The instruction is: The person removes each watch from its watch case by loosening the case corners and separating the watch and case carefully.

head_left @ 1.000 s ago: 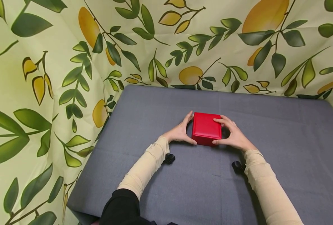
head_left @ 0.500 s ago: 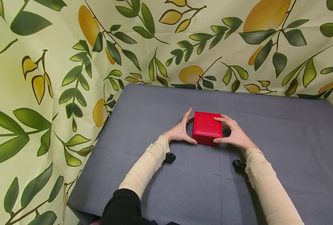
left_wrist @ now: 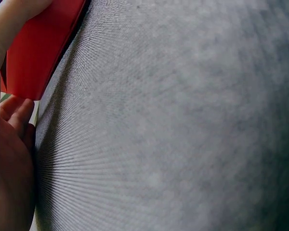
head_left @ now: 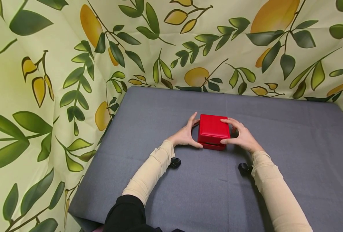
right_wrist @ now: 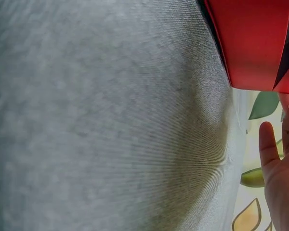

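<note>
Centrally, box: small square red box with a smooth leather-like skin point(head_left: 213, 130), standing on the grey cloth; its lid is raised a crack at the near edge, a dark slit showing above the base
Left hand: left hand point(head_left: 185, 135) curled against the box's left side; thumb at the near corner, fingers up along the far edge, clasping it
Right hand: right hand point(head_left: 241, 137) pinching the lid on the right side; thumb at the near corner, fingers over the top edge
Sleeves: cream knit sleeves point(head_left: 148, 174) cover both forearms
Table: flat table under grey fabric point(head_left: 290, 154)
Backdrop: pale curtain printed with lemons and green leaves point(head_left: 43, 80), hanging behind and to the left
</note>
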Tool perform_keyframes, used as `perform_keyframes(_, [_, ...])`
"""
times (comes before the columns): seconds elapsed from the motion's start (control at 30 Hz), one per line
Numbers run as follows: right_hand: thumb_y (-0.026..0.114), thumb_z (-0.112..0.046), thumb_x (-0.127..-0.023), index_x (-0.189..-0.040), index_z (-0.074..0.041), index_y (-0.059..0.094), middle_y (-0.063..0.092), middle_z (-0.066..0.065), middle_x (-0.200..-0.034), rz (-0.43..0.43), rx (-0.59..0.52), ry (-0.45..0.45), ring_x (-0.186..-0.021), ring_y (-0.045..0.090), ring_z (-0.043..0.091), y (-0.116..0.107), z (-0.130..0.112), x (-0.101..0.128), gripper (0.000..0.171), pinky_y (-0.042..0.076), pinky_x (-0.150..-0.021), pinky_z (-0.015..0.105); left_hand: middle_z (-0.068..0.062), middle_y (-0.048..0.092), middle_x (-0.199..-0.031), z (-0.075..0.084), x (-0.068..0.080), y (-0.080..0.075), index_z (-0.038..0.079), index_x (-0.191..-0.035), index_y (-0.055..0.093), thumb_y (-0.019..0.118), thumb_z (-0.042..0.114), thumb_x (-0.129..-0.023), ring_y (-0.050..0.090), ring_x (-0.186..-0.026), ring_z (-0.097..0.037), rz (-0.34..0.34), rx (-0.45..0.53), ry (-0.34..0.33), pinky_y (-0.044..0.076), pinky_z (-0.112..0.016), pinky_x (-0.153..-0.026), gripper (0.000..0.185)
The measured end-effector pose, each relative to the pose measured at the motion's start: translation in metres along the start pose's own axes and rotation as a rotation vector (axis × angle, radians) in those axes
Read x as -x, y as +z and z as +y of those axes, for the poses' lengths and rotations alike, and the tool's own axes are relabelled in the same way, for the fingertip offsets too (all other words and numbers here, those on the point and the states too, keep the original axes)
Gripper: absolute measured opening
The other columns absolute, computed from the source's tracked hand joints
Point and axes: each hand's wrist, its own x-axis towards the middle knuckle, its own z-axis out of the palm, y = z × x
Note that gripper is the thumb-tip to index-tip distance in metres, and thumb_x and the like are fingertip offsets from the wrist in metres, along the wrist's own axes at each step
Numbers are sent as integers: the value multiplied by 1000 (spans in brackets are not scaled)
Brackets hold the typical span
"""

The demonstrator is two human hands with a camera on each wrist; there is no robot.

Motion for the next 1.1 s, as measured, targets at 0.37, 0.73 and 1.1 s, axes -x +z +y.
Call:
perform_keyframes(0.37, [74,-37,-73,-139,-32,41,41,11,-122,-31,-33,51,-95,38,20,-6,-5,-1,74,34,-71,34,-5,27,-152,2,1,1,24,-148,-13,87,20,-60,26,-142,-14,-3,-11,-4,21,-37,-116,133])
perform_keyframes(0.73, [73,-35,-75,-136,-31,44,45,13,-94,-38,-63,66,-86,41,20,-10,-9,-6,68,34,-67,32,-5,25,-153,1,1,2,25,-148,-13,87,23,-62,25,-142,-13,-3,-19,-17,21,-38,-116,132])
perform_keyframes(1.1, [71,-23,-78,-136,-28,47,47,8,-119,-1,-186,27,-86,42,16,-6,-5,-3,63,34,-72,32,-7,25,-153,1,1,3,21,-148,-12,87,20,-60,27,-142,-14,5,-14,-5,22,-36,-116,133])
